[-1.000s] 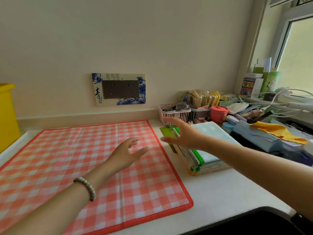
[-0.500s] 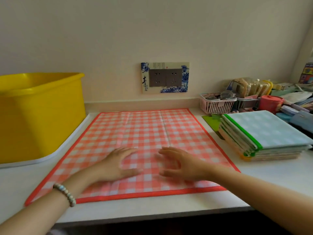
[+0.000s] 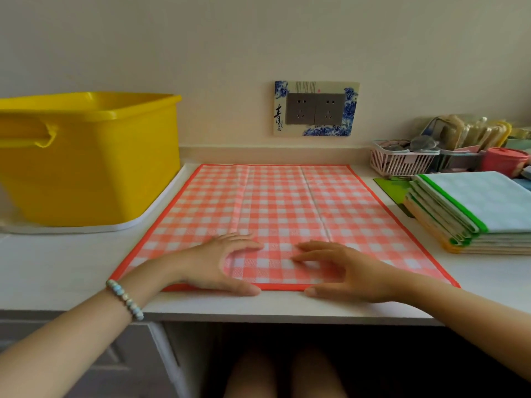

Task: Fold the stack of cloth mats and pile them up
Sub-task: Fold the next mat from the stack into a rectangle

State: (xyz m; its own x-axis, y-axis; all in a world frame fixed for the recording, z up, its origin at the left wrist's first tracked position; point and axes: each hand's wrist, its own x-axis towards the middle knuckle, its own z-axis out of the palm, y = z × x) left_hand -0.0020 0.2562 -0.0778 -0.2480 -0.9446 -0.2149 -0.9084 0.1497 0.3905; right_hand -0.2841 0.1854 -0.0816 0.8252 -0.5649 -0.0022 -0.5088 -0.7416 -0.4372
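Left hand (image 3: 218,262) and right hand (image 3: 342,271) have slid to the checked mat's (image 3: 287,202) near hem, flat, gripping nothing; fold's next.

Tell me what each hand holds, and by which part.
Nothing is gripped. The left hand and right hand rest open on the red checked mat at its near edge, thumbs along the hem.

- Yellow tub (image 3: 94,168): left part cut off by the frame edge; inside not visible.
- Stack of folded mats (image 3: 471,214): right side cut off; number of mats cannot be told.
- Green sheet (image 3: 393,188): mostly hidden beneath that stack.
- Pink basket (image 3: 402,162): contents blurred, unidentifiable.
- Upright packets (image 3: 471,133) behind it: blurred.
- Checked mat (image 3: 287,208): near hem hidden in 2 places, under left hand (image 3: 218,262) and right hand (image 3: 344,271).
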